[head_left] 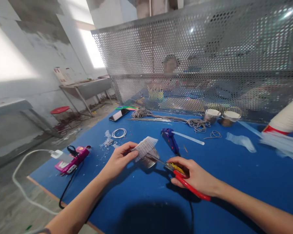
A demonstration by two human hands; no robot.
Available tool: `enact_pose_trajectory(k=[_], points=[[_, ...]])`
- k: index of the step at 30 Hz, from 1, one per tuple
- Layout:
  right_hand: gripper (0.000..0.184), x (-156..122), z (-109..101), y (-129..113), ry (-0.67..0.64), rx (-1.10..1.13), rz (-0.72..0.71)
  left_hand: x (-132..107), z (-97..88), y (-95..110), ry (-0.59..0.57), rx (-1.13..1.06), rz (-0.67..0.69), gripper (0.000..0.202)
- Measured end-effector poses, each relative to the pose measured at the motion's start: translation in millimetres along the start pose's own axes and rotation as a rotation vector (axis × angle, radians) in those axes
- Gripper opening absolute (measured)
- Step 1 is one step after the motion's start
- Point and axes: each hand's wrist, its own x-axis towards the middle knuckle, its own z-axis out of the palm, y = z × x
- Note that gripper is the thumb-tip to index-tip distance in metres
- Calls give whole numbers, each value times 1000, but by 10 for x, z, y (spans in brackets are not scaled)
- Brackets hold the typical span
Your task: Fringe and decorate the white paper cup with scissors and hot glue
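Observation:
My left hand (122, 158) pinches a whitish, ribbed strip (145, 147) between thumb and fingers. Just below the strip is a shiny greyish rounded piece (150, 162); whether the two are joined I cannot tell. My right hand (194, 175) is closed around scissors (191, 188) with red and yellow on the handles. Their blades point left and reach the underside of the strip. Beyond my hands lies a blue glue gun (170, 139) with a translucent glue stick (189, 138) in its back end.
A magenta power strip (81, 155) with a white plug sits at left. White rings (119, 133), a phone (118, 114), grey cord (197, 125) and two cups (212, 115) are farther back. Stacked paper cups (286, 117) lean at right. A perforated metal screen (136, 58) borders the blue table (234, 182).

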Motion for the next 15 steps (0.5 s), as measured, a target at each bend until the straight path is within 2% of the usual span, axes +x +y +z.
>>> enact_pose_trajectory(k=[4,9,15], points=[[42,-10,-13,-64,-29,30,13,-3,21,14,27,-44,-7,26],[45,-16,-40,-49,-75,125,36,-18,21,21,45,-93,7,39],[59,-24,-73,17,-145,334,116,-30,2,37,46,-34,49,27]])
